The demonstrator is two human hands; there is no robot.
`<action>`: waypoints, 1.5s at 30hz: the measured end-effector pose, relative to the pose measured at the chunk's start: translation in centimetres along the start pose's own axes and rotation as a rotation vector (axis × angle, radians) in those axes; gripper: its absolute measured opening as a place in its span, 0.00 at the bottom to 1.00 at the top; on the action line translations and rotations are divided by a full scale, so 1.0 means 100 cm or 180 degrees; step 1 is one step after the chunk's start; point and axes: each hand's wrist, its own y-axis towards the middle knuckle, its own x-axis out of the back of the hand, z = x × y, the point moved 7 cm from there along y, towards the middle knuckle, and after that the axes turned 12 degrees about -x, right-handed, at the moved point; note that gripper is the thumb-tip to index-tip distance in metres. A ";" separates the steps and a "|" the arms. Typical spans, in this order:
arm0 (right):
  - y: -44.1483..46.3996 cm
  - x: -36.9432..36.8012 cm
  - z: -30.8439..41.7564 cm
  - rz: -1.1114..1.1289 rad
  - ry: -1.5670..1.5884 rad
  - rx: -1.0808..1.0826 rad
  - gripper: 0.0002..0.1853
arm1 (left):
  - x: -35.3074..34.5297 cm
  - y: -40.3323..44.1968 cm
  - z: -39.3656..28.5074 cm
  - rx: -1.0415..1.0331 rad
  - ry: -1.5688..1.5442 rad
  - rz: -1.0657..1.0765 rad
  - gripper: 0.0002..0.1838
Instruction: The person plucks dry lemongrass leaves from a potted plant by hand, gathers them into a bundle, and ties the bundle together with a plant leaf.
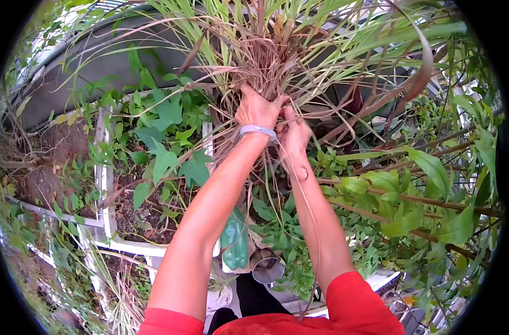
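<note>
A large clump of long grass [265,61], green at the tips and dry brown in the middle, fills the top centre. My left hand [258,110], with a pale band at the wrist, is closed on the dry brown leaves at its lower part. Just to the right and slightly lower, my right hand [293,134] has its fingers curled in around thin dry grass blades. A long dry strand [316,234] hangs from there along my right forearm. The fingertips of both hands are partly hidden among the leaves.
White-edged planter boxes [106,184] with soil and broad-leaved vines [165,159] stand on the left. Leafy branches [427,206] crowd the right. Below the hands are a green plastic bottle [235,245] and a metal pot [268,271]. Cut grass stalks [123,301] lie at lower left.
</note>
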 end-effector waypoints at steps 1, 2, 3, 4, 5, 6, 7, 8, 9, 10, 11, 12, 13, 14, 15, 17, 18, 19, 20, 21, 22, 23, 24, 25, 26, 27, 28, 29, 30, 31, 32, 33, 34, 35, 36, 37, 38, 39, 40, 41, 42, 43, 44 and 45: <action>-0.008 0.003 -0.014 0.0070 0.0274 -0.0086 0.13 | -0.006 0.003 0.002 -0.0061 0.0096 -0.0020 0.37; -0.012 0.005 -0.026 0.0141 0.0545 -0.0179 0.13 | -0.013 0.007 0.005 -0.0116 0.0196 -0.0041 0.34; -0.012 0.007 -0.028 0.0150 0.0544 -0.0060 0.13 | -0.015 0.010 0.005 -0.0142 0.0180 0.0005 0.33; -0.010 0.009 -0.022 0.0204 0.0195 0.0084 0.13 | -0.015 0.014 0.006 -0.0179 0.0186 0.0045 0.32; -0.004 0.010 -0.013 0.0268 -0.0138 0.0216 0.13 | -0.014 0.018 0.009 -0.0218 0.0211 0.0085 0.30; 0.000 0.009 -0.004 0.0329 -0.0470 0.0352 0.13 | -0.012 0.022 0.011 -0.0234 0.0224 0.0051 0.29; 0.003 0.006 0.007 0.0262 -0.0738 0.0467 0.15 | -0.012 0.024 0.012 -0.0254 0.0217 0.0030 0.28; 0.005 0.016 -0.010 0.0181 -0.1019 0.0304 0.15 | -0.012 0.025 0.011 -0.0269 0.0195 0.0010 0.26; 0.007 0.031 -0.036 0.0099 -0.1299 0.0155 0.16 | -0.015 0.027 0.013 -0.0265 0.0185 0.0043 0.24; 0.009 0.038 -0.053 0.0053 -0.1564 0.0040 0.16 | -0.017 0.029 0.012 -0.0257 0.0177 0.0030 0.23; 0.012 0.034 -0.058 0.0130 -0.1433 -0.0020 0.16 | -0.016 0.033 0.013 -0.0242 0.0201 -0.0022 0.22; 0.011 0.027 -0.054 0.0125 -0.1776 0.0093 0.16 | -0.018 0.029 0.016 -0.0197 0.0222 0.0016 0.22; 0.011 0.022 -0.039 0.0058 -0.2131 0.0211 0.16 | -0.012 0.032 0.017 -0.0218 0.0158 0.0006 0.20; 0.022 0.013 -0.022 0.0023 -0.2481 0.0395 0.17 | -0.008 0.033 0.018 -0.0170 0.0035 -0.0103 0.19; 0.035 0.015 -0.009 -0.0302 -0.2896 0.0380 0.19 | -0.010 0.035 0.017 -0.0172 -0.0004 -0.0118 0.18; 0.036 0.003 -0.002 -0.0113 -0.2785 0.0767 0.17 | -0.007 0.038 0.021 -0.0110 -0.0013 -0.0139 0.17; 0.031 0.019 -0.018 -0.0163 -0.3243 0.0825 0.16 | -0.010 0.034 0.018 -0.0087 -0.0047 -0.0039 0.17; 0.007 0.030 -0.044 -0.0216 -0.3791 0.1363 0.15 | -0.020 0.029 0.021 -0.0169 -0.0107 -0.0047 0.16; 0.013 0.035 -0.051 -0.0265 -0.3840 0.1133 0.15 | -0.015 0.030 0.020 -0.0016 -0.0114 -0.0048 0.16; 0.015 0.048 -0.059 -0.0337 -0.3913 0.0821 0.16 | -0.013 0.038 0.020 -0.0199 -0.0118 -0.0145 0.16; 0.007 0.064 -0.073 -0.0412 -0.4007 0.0416 0.16 | -0.013 0.040 0.027 -0.0324 -0.0101 -0.0176 0.16; -0.016 0.043 -0.041 -0.0511 -0.3070 -0.0121 0.17 | -0.014 0.042 0.031 -0.0167 -0.0065 -0.0055 0.16; -0.005 0.045 -0.041 -0.0273 -0.2146 -0.0033 0.18 | -0.012 0.039 0.030 -0.0140 -0.0267 -0.0035 0.16; -0.002 0.054 -0.046 -0.0445 -0.2230 -0.0177 0.18 | -0.011 0.037 0.029 -0.0056 -0.0272 -0.0098 0.16; -0.004 0.064 -0.053 -0.0606 -0.2310 -0.0327 0.18 | -0.008 0.036 0.029 0.0031 -0.0265 -0.0167 0.17; -0.003 0.073 -0.070 -0.0465 -0.2505 -0.0413 0.18 | -0.009 0.037 0.031 0.0060 -0.0266 -0.0135 0.18; -0.006 0.078 -0.081 -0.0358 -0.2693 -0.0508 0.18 | -0.012 0.037 0.032 0.0084 -0.0279 -0.0068 0.19; -0.005 0.083 -0.080 -0.0269 -0.2653 -0.0337 0.19 | -0.015 0.037 0.032 0.0101 -0.0292 -0.0018 0.20; -0.008 0.079 -0.070 -0.0303 -0.2501 -0.0362 0.18 | -0.013 0.034 0.032 -0.0013 -0.0359 -0.0022 0.21; -0.004 0.079 -0.060 -0.0312 -0.2095 -0.0197 0.18 | -0.010 0.030 0.031 -0.0124 -0.0430 -0.0020 0.23; 0.000 0.077 -0.048 -0.0317 -0.1677 -0.0010 0.18 | -0.004 0.030 0.029 -0.0257 -0.0507 -0.0028 0.25; -0.002 0.069 -0.033 -0.0175 -0.1201 0.0241 0.19 | -0.013 0.033 0.040 -0.0537 -0.0739 -0.0037 0.26; -0.004 0.065 -0.021 -0.0272 -0.1081 0.0207 0.18 | -0.003 0.029 0.037 -0.0600 -0.0855 0.0002 0.25; 0.002 0.065 -0.014 -0.0369 -0.1252 0.0221 0.18 | 0.008 0.020 0.035 -0.0665 -0.0970 0.0042 0.24; 0.006 0.064 -0.007 -0.0461 -0.1423 0.0235 0.17 | 0.020 0.010 0.032 -0.0730 -0.1082 0.0077 0.23; 0.004 0.058 -0.002 -0.0444 -0.1476 0.0184 0.17 | 0.032 0.002 0.034 -0.0614 -0.1181 0.0140 0.21; 0.000 0.053 0.001 -0.0424 -0.1534 0.0122 0.16 | 0.048 -0.007 0.034 -0.0640 -0.1198 0.0025 0.18; -0.008 0.045 0.002 -0.0233 -0.1264 0.0051 0.16 | 0.063 -0.015 0.036 -0.0566 -0.1269 0.0012 0.16; -0.011 0.040 0.002 -0.0193 -0.1385 0.0116 0.16 | 0.078 -0.023 0.037 -0.0491 -0.1343 0.0000 0.15; -0.011 0.037 -0.001 -0.0156 -0.1505 0.0174 0.16 | 0.092 -0.031 0.042 -0.0296 -0.1446 -0.0110 0.13; -0.013 0.033 -0.003 -0.0116 -0.1622 0.0234 0.16 | 0.114 -0.043 0.037 -0.0260 -0.1325 -0.0108 0.13; -0.017 0.029 -0.002 -0.0162 -0.1797 0.0315 0.16 | 0.127 -0.051 0.041 -0.0351 -0.1567 -0.0267 0.14; -0.016 0.026 -0.003 -0.0056 -0.1759 0.0474 0.16 | 0.139 -0.061 0.045 -0.0436 -0.1810 -0.0422 0.14; -0.025 0.019 0.004 -0.0001 -0.1752 0.0541 0.16 | 0.153 -0.071 0.048 -0.0247 -0.1777 -0.0413 0.13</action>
